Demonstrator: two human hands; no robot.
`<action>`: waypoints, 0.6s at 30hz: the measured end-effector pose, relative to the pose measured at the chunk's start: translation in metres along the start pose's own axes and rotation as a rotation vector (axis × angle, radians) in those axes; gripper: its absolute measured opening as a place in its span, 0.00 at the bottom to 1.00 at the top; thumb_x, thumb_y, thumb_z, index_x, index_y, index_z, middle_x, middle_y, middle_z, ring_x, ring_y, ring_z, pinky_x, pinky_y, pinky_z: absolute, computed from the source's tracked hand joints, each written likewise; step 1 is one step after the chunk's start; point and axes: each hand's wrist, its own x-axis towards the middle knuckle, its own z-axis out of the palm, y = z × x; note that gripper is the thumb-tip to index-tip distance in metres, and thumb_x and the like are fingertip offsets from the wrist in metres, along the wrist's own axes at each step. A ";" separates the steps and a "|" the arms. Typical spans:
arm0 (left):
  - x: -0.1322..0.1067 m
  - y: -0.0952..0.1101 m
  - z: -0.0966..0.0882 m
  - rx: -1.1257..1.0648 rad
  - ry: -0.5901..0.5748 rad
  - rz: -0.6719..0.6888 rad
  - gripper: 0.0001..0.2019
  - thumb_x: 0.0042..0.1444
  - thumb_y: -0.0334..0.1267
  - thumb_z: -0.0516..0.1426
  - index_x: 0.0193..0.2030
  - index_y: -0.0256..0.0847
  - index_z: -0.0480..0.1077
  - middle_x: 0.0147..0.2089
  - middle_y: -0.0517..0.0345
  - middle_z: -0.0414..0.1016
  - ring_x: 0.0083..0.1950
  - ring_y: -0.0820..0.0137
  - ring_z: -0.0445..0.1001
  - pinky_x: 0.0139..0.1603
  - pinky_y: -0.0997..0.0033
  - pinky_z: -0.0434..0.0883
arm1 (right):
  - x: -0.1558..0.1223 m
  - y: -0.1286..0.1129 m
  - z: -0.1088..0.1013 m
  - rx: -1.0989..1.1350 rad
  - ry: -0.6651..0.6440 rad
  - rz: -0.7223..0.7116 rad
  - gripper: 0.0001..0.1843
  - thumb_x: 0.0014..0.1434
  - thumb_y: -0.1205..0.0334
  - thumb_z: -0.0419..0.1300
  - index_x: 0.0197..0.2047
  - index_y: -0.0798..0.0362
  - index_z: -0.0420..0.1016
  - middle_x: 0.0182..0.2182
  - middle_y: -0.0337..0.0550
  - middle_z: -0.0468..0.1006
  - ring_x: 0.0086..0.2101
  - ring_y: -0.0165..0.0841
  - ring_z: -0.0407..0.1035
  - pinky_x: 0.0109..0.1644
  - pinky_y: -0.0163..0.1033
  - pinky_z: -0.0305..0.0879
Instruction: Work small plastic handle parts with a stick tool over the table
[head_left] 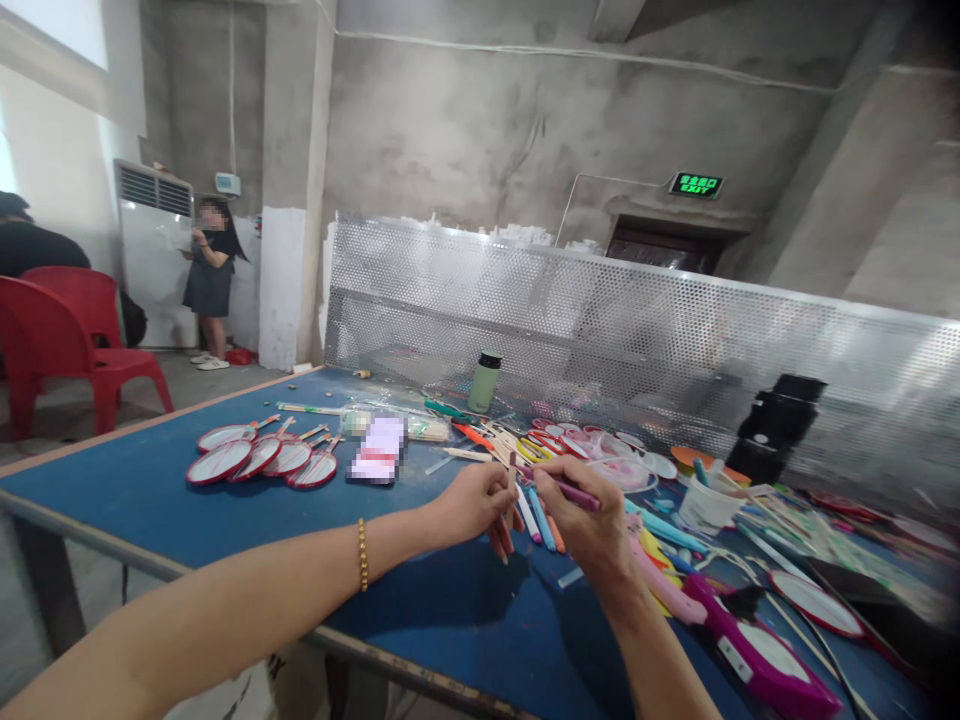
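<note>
My left hand [480,500] is closed around a thin, flat wooden stick [512,472] that points up from the fingers. Opposite it, my right hand [589,505] grips a purple marker [576,491], its front end turned toward the stick; whether the tip touches it I cannot tell. Both hands are just above the blue table [420,610]. White, blue and orange markers [541,518] lie side by side between and behind the hands. Scissors with yellow handles [531,449] rest among pale wooden sticks farther back.
Several red-rimmed round paddles [259,458] lie at the left, beside a phone [377,450]. A green tumbler [486,382] stands near the perforated metal panel [480,290]. At the right are a white cup [709,508], a purple device [772,650] and cluttered craft pieces. Another person [212,270] stands far left.
</note>
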 end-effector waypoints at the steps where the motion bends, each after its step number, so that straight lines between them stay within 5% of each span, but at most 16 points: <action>1: 0.000 0.000 0.000 0.002 0.002 0.000 0.15 0.57 0.48 0.56 0.34 0.39 0.56 0.27 0.57 0.74 0.18 0.72 0.73 0.17 0.73 0.71 | 0.000 0.000 0.000 -0.004 0.007 0.000 0.09 0.58 0.61 0.59 0.28 0.52 0.76 0.22 0.38 0.75 0.23 0.29 0.68 0.28 0.33 0.62; 18: 0.001 -0.002 0.000 -0.009 -0.001 -0.016 0.14 0.57 0.47 0.56 0.35 0.39 0.57 0.28 0.57 0.74 0.19 0.71 0.73 0.18 0.72 0.72 | 0.000 -0.002 0.001 -0.013 0.036 -0.016 0.09 0.58 0.61 0.59 0.29 0.52 0.76 0.23 0.39 0.75 0.25 0.30 0.68 0.28 0.34 0.62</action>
